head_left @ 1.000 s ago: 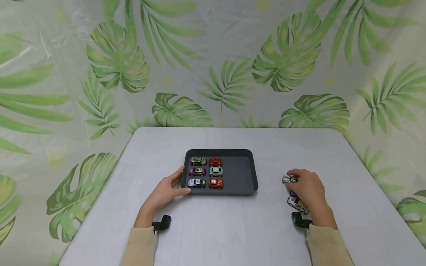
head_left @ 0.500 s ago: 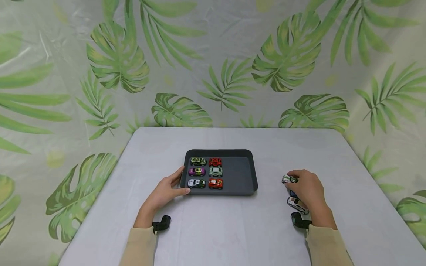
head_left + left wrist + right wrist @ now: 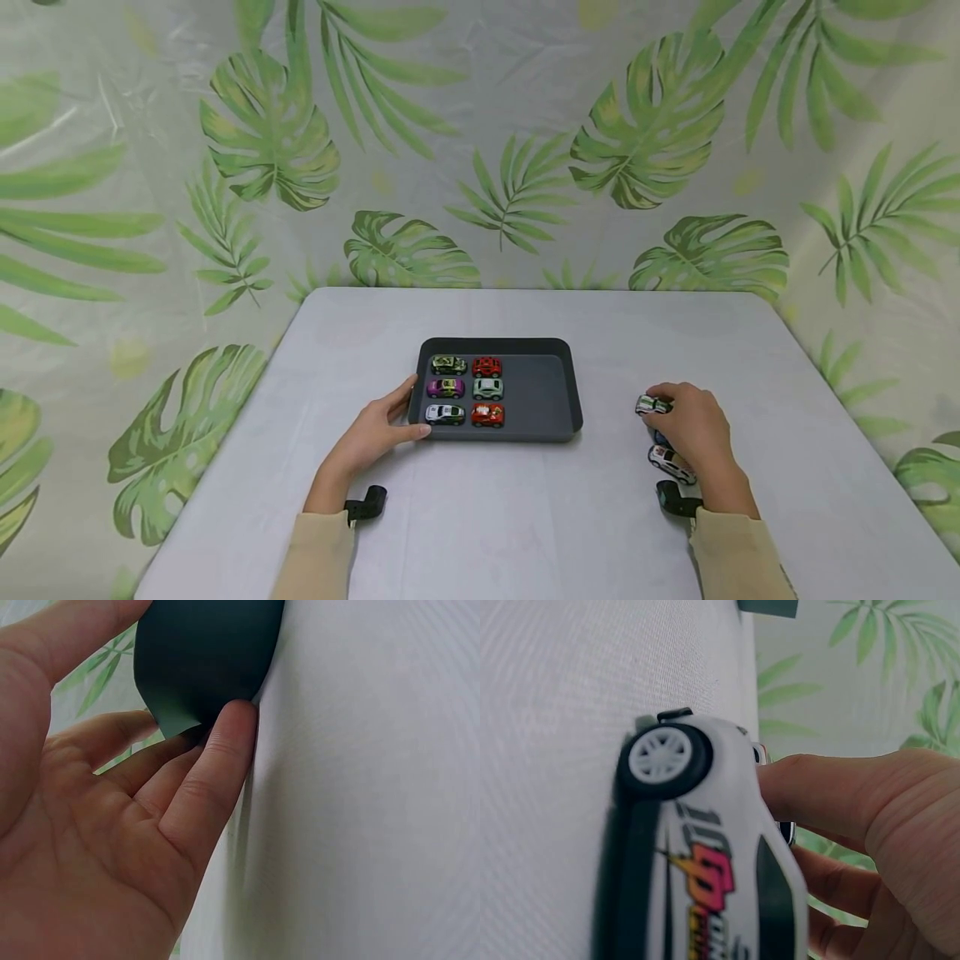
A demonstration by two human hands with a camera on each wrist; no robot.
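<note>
My left hand (image 3: 371, 435) holds the left side of a dark grey tray (image 3: 536, 400), thumb at its near left corner and fingers along the left wall. The left wrist view shows those fingers against the tray's outer wall (image 3: 206, 660). To the right on the table, my right hand (image 3: 699, 423) pinches a white toy car with green markings (image 3: 651, 404) between thumb and fingers. Just below sits a blue toy car (image 3: 660, 437), mostly hidden by the hand. A white toy car with printed sides (image 3: 672, 464) lies nearest the wrist; it fills much of the right wrist view.
Two columns of toy cars fill the tray's left half, among them a purple car (image 3: 446, 388), a red car (image 3: 487, 367) and a pale green car (image 3: 487, 389). The table (image 3: 495, 517) has a white cover; a leaf-patterned curtain (image 3: 525, 108) hangs behind.
</note>
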